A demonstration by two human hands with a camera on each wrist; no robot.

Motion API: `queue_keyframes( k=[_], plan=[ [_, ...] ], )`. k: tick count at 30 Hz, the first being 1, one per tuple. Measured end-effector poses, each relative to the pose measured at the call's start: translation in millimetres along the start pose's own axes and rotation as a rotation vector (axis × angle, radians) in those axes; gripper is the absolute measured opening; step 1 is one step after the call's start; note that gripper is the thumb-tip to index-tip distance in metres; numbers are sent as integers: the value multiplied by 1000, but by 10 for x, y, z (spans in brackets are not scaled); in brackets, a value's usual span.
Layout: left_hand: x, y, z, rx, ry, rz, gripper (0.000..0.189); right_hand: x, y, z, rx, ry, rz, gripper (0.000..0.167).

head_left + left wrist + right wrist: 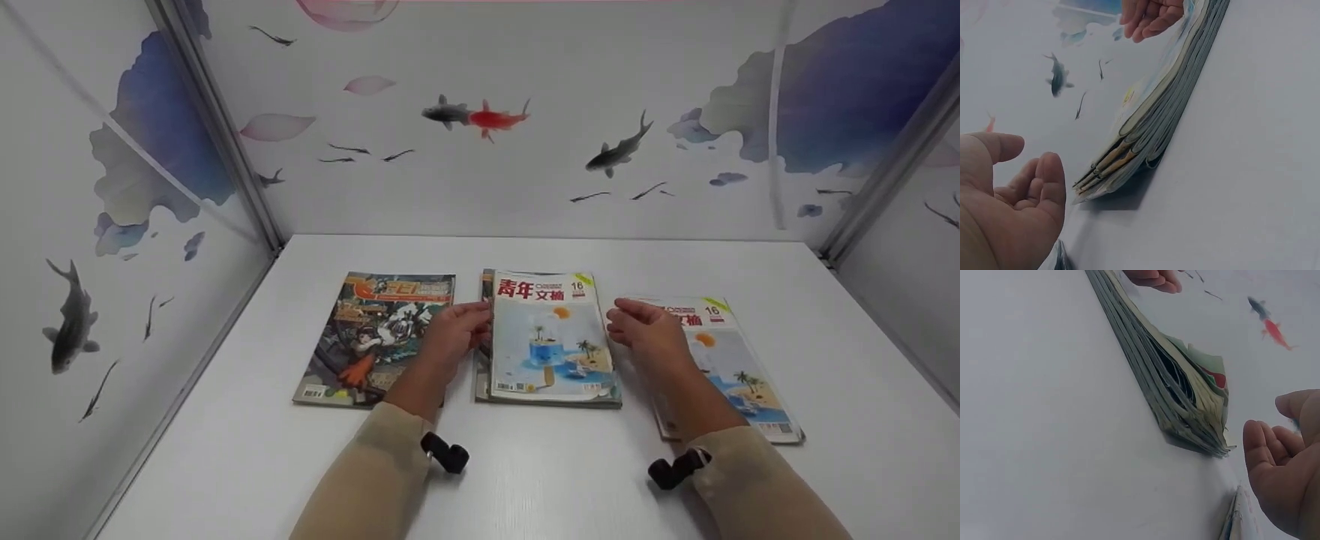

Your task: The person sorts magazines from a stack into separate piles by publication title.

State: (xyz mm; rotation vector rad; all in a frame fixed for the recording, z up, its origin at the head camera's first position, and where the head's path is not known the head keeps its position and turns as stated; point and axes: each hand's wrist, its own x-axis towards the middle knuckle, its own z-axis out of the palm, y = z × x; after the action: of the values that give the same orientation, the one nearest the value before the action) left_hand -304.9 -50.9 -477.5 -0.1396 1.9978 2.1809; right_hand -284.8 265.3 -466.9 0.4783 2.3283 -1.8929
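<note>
A stack of several magazines [551, 345] lies mid-table, topped by one with a white and pale blue beach cover and red title. Its layered spines and page edges [1157, 107] show in the left wrist view. My left hand [454, 334], fingers loosely bent and holding nothing, is right at the stack's left edge in the head view. On the other side, my right hand [651, 336] is held a little off the right edge, also relaxed around nothing. The right wrist view shows bulging, uneven pages [1185, 382] in the stack.
Left of the stack lies a dark comic-style magazine [352, 352], partly behind the left forearm. A second beach-cover magazine [750, 382] lies at the right, partly hidden by my right hand and forearm. Fish-patterned panels [525, 187] border the white table [540, 472].
</note>
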Motion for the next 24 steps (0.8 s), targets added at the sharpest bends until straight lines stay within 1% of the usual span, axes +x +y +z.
queue_keyframes(
  k=[4, 7, 9, 15, 20, 24],
  plan=[
    [5, -39, -7, 107, 34, -24, 31, 34, 35, 18, -15, 2, 32, 49],
    [6, -62, -12, 152, 47, -39, 31, 53, 71, 35, -29, -4, 37, 47],
    [7, -73, -15, 178, 51, -35, 31, 62, 98, 41, -37, -10, 29, 48],
    [8, -87, -21, 214, 40, -23, 33, 60, 152, 31, -36, -35, -14, 53],
    [-4, -70, -8, 224, 27, -15, 35, 52, 151, 28, -66, -40, -13, 52],
    [-22, -52, -5, 222, 29, -14, 34, 51, 134, 37, -74, -41, -8, 50]
  ],
)
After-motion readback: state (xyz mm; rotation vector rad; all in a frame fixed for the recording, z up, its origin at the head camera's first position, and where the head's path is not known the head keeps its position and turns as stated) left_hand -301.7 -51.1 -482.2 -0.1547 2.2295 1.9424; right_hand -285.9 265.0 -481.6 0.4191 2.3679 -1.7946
